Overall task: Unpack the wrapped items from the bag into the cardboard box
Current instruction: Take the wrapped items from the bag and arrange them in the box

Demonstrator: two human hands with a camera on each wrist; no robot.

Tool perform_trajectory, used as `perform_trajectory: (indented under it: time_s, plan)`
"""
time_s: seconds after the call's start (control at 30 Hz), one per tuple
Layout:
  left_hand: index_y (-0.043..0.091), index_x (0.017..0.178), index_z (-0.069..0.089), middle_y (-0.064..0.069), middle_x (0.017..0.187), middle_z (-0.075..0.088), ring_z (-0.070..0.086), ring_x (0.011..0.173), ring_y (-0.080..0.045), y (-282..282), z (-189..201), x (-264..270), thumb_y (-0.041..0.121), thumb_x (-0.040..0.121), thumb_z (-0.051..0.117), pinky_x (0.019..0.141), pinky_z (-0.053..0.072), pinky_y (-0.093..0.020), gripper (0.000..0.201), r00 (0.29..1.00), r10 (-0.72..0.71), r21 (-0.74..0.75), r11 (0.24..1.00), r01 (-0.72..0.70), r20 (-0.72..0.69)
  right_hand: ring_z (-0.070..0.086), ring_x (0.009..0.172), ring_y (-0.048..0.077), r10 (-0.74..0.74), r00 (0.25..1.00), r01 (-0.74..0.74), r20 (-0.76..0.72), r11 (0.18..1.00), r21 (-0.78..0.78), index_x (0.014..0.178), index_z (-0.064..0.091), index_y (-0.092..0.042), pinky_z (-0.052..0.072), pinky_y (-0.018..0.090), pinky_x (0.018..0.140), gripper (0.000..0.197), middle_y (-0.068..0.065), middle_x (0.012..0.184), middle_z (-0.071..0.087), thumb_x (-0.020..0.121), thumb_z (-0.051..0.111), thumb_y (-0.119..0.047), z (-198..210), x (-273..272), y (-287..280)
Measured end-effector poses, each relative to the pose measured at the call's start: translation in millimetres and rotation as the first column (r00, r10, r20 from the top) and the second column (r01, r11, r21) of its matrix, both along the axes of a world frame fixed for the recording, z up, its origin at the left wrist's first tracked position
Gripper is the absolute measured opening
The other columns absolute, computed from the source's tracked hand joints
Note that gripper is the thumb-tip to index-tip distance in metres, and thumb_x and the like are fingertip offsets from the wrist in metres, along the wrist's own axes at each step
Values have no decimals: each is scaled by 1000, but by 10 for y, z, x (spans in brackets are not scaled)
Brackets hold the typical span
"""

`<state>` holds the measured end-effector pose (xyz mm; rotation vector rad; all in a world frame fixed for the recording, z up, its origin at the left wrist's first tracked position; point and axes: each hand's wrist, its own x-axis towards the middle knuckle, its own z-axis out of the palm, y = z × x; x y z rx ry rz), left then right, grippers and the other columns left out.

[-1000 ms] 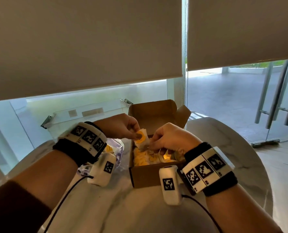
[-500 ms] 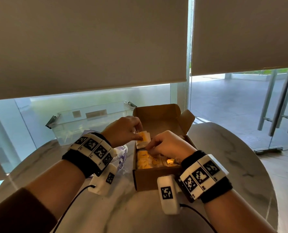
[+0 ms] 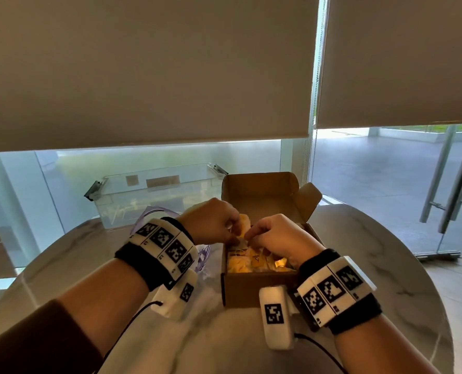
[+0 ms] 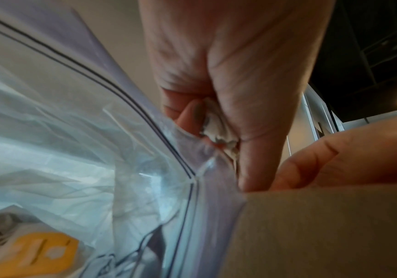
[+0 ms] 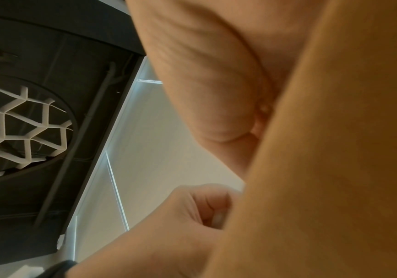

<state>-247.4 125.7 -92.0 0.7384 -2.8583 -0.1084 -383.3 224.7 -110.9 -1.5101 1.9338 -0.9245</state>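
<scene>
An open cardboard box [image 3: 251, 290] stands on the marble table, with several wrapped items [image 3: 240, 263] with yellow labels inside. Over its left part, my left hand [image 3: 232, 230] and right hand [image 3: 251, 235] together pinch one wrapped item [image 3: 243, 224], white with a yellow label, mostly hidden by the fingers. In the left wrist view my left fingers [image 4: 192, 112] pinch crumpled white wrapping [image 4: 216, 127] beside the box wall [image 4: 323, 235]. The clear bag [image 4: 73, 131] lies left of the box [image 3: 204, 255] and holds another yellow-labelled item [image 4: 42, 257].
A clear plastic tub [image 3: 154, 195] stands behind the bag at the table's far edge. The box's lid and side flap [image 3: 259, 190] stand upright at the back. The round table [image 3: 373, 252] has bare marble to the right and in front.
Both hands have drawn closer round the wrapped item and sunk slightly toward the box, so less of the item shows. The head view has shifted a little.
</scene>
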Motion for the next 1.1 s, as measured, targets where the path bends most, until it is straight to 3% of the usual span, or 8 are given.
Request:
perform_trajectory:
  time_s: [0.17,0.3,0.4,0.5,0.6,0.83,1.0,1.1]
  plan:
    - [18,106,61,5,88,60,56,73,-7,140,73,53,33,95,49,59,43,-10,22,945,167,269,959,-89,-281,52,61,6,-35,996,42,88,996,-78,93,67,-18,39,13,46,12,-1,81,61,90,58,-10,28,-3,24]
    - [13,115,53,-3,82,54,41,55,-8,310,109,145,11,99,36,44,36,-15,24,767,421,781,604,161,-484,53,51,5,-40,972,85,232,979,-185,91,65,-15,45,17,48,13,2,76,64,90,56,-6,71,21,27]
    - [7,123,50,-6,75,48,42,47,-6,403,60,219,-8,92,33,47,36,-18,39,635,488,798,429,423,-599,55,51,7,19,936,79,352,961,-263,97,66,-11,48,19,49,10,3,73,65,91,58,-11,115,97,57]
    - [14,124,48,-6,82,55,58,60,-6,412,-4,238,-9,92,41,61,48,-21,41,571,488,750,464,471,-660,59,54,12,127,886,34,445,941,-336,98,65,-8,52,21,50,13,5,73,67,89,61,-17,148,193,97]
    - [18,123,47,3,67,61,60,64,-6,422,-52,228,-5,90,48,74,48,-24,40,467,519,697,503,510,-716,64,60,17,212,859,-32,466,931,-365,102,62,-9,56,26,57,19,7,76,69,84,65,-14,150,282,111]
    - [21,108,54,3,75,69,66,83,-11,498,-143,230,2,94,48,77,55,-20,24,398,536,659,500,561,-745,67,63,18,227,832,8,506,908,-420,103,60,-8,57,24,59,25,12,81,69,80,66,-1,98,322,78]
    - [19,111,52,-4,107,60,61,100,-16,418,-154,269,3,94,49,82,53,-24,24,305,619,681,569,460,-724,68,69,10,162,918,53,363,855,-516,109,62,-14,55,18,62,31,5,85,69,82,65,0,84,283,68]
    - [14,104,55,-4,97,59,59,93,-17,362,-138,318,3,93,51,83,50,-25,16,246,669,699,578,421,-701,67,76,9,71,953,128,295,787,-603,106,63,-18,56,17,64,29,-4,86,67,82,67,-3,89,214,54]
